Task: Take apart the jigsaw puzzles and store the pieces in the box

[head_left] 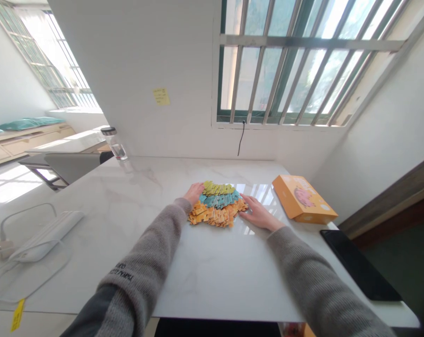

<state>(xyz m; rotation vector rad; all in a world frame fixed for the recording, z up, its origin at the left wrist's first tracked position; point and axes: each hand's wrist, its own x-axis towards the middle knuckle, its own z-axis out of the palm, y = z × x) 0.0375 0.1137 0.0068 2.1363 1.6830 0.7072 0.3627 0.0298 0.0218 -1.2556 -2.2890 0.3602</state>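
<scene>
Two bare hands flank a fanned heap of puzzle pieces (217, 203) near the middle of a white marbled table (229, 276), the pieces overlapping in three curved bands: yellow-green at the heap's twelve o'clock, teal across its center and orange at six o'clock. The left hand (195, 193), in a gray knit sleeve, meets the heap's edge at ten o'clock; its fingers are too small and partly hidden to tell whether they grasp any pieces. The right hand (259, 213) lies at three o'clock, palm down and unclenched, its fingers spread loosely against the ends of the teal and orange bands. Farther out at three o'clock from the heap, an orange box (303, 199) with a pink picture on its top sits by the table's side, with a flat black object (361, 267) at four o'clock. A clear bottle (115, 144) with a dark lid stands upright at ten o'clock, and a white power strip (46, 236) lies amid pale cables toward eight o'clock. On the wall, a yellow note (161, 96) hangs toward eleven o'clock, while a barred window (296, 70) fills the view toward one o'clock, a short black cord (241, 139) dangling below its sill.
</scene>
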